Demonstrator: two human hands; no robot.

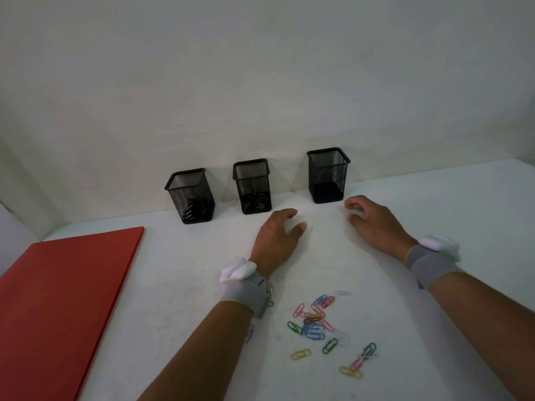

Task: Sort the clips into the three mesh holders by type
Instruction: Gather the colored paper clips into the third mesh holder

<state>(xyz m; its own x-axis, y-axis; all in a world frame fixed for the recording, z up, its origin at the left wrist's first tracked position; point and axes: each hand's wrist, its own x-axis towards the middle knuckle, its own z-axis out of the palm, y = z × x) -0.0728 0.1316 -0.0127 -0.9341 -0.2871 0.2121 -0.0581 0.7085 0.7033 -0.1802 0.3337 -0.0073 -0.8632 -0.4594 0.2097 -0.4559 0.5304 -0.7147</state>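
left hand (pixel 279 231) hovers low over the table in front of the middle mesh holder (pixel 252 185), fingers loosely curled, thumb out to the right; nothing seen in it. right hand (pixel 373 219) sits near the base of the right mesh holder (pixel 328 175), fingers curled downward; cannot tell if anything small is pinched under them, no clip visible there. both wrists carry grey bands with white pods. coloured paper clips (pixel 315 322) lie loose on the table between the forearms, nearer the body than the hands: a tangled cluster of pink, blue, green and orange, with outliers, yellow (pixel 301 354), green (pixel 370 350), yellow (pixel 350 372). left mesh holder (pixel 191 195) holds dark clips, apparently binder type; the middle one has a dark metallic pile at the bottom; the right one looks dark at its floor, contents unclear. judgement: the paper clips are the remaining type, likely for the right holder. to do it well: draw a hand back to the pile, tease single clips or a small bunch off the tangle, since interlocked ones will drag neighbours; lift clear, release above the holder's rim, not against the mesh. surface: matt white table (pixel 434 299), faintly smudged. red board (pixel 63 299) lies flat at left, well apart from the clips. plain pale wall behind, holders standing close to it, dim even light
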